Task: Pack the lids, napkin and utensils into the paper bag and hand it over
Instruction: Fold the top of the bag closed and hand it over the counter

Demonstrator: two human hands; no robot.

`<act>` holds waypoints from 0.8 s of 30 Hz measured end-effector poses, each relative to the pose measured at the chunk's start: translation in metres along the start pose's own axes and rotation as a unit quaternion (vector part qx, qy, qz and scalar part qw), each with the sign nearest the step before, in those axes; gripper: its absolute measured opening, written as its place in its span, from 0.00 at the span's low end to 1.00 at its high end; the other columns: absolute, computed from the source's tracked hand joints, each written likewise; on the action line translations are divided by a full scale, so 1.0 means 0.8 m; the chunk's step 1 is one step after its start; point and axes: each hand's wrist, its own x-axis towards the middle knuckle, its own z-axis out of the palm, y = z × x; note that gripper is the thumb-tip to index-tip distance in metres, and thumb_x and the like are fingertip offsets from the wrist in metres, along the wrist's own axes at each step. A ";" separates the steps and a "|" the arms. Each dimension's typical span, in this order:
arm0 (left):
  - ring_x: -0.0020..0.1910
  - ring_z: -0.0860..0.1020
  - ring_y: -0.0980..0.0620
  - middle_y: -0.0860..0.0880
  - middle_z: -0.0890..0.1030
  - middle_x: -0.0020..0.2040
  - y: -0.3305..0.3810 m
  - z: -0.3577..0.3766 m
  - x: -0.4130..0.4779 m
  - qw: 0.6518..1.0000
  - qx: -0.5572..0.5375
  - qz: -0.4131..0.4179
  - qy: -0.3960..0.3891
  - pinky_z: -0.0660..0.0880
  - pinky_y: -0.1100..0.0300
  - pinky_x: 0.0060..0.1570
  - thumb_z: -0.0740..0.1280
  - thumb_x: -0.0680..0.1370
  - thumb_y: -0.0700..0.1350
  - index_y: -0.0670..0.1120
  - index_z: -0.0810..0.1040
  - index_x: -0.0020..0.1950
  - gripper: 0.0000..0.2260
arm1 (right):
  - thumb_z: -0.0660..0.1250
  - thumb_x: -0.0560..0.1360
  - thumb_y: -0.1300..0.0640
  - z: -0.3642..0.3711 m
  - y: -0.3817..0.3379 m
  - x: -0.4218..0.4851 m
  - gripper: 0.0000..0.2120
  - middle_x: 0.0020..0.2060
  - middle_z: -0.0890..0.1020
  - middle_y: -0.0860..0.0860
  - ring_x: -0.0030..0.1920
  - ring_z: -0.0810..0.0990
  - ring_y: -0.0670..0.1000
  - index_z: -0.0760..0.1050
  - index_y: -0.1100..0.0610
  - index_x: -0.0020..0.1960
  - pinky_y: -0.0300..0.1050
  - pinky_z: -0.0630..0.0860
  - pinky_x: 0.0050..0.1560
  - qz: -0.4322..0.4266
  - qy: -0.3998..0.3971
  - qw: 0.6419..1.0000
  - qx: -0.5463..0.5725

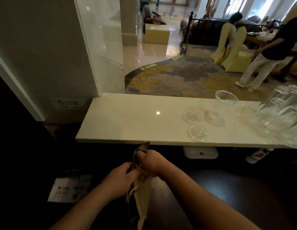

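Note:
A folded brown paper bag (142,196) hangs below the front edge of the white counter (128,120), its twine handles dangling. My left hand (121,178) grips its left side and my right hand (150,161) pinches its top from the right. Two clear plastic lids (191,116) (198,133) lie flat on the counter to the right. No napkin or utensils can be made out.
A clear plastic cup (218,107) stands upright beside the lids, and stacked clear cups (280,112) lie at the counter's right end. A white pack of A4 paper (69,189) sits low left. Two persons stand by covered chairs (230,47) beyond the counter.

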 end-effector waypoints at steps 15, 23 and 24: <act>0.48 0.83 0.55 0.55 0.84 0.48 -0.002 -0.018 -0.001 0.976 0.207 0.001 -0.068 0.84 0.52 0.53 0.70 0.68 0.46 0.58 0.81 0.53 0.15 | 0.63 0.78 0.57 -0.006 0.000 -0.007 0.09 0.32 0.80 0.51 0.26 0.78 0.47 0.75 0.56 0.40 0.39 0.75 0.25 0.044 0.036 0.991 0.119; 0.43 0.80 0.50 0.53 0.79 0.40 -0.003 -0.032 0.015 0.914 0.402 0.029 0.056 0.77 0.57 0.39 0.66 0.71 0.43 0.52 0.74 0.35 0.07 | 0.64 0.80 0.60 -0.014 0.018 -0.023 0.09 0.34 0.86 0.59 0.35 0.87 0.57 0.77 0.63 0.44 0.54 0.86 0.37 0.060 0.115 0.949 0.287; 0.42 0.80 0.50 0.53 0.78 0.39 -0.004 -0.032 0.018 0.909 0.408 0.042 0.078 0.76 0.57 0.37 0.66 0.72 0.43 0.53 0.73 0.34 0.08 | 0.63 0.80 0.59 -0.018 0.022 -0.026 0.10 0.35 0.86 0.59 0.36 0.87 0.59 0.78 0.63 0.45 0.56 0.86 0.39 0.065 0.110 0.949 0.289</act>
